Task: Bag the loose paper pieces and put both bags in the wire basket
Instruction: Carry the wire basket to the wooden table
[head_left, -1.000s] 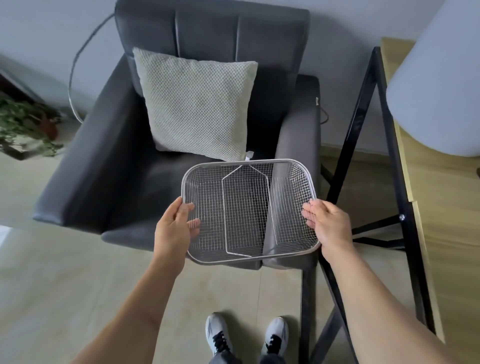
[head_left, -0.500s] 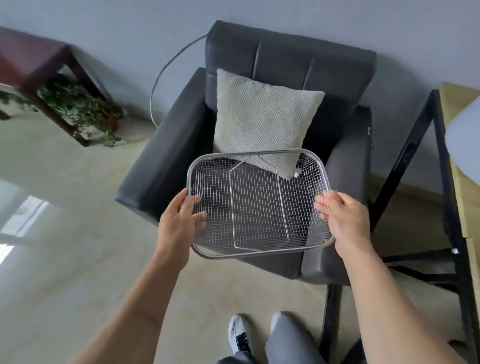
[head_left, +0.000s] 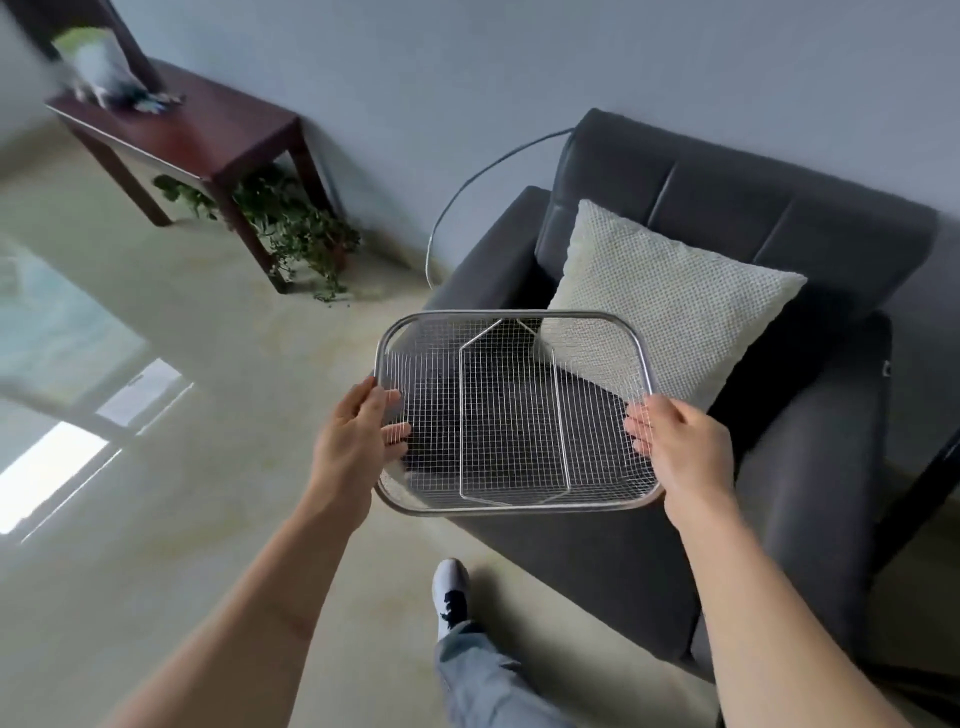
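Observation:
I hold an empty silver wire basket in the air in front of me, level, over the front of a dark armchair. My left hand grips its left rim and my right hand grips its right rim, fingers hooked over the mesh. Nothing lies inside the basket. No bags or paper pieces are in view.
A dark grey armchair with a cream cushion stands to the right against the wall. A dark red side table with a potted plant beneath it stands at the far left. Glossy pale floor spreads to the left. My shoe steps forward.
My view has swung to the left, so the armchair has shifted right and the side table has come into sight. The basket stays held in both hands. One leg has stepped forward.

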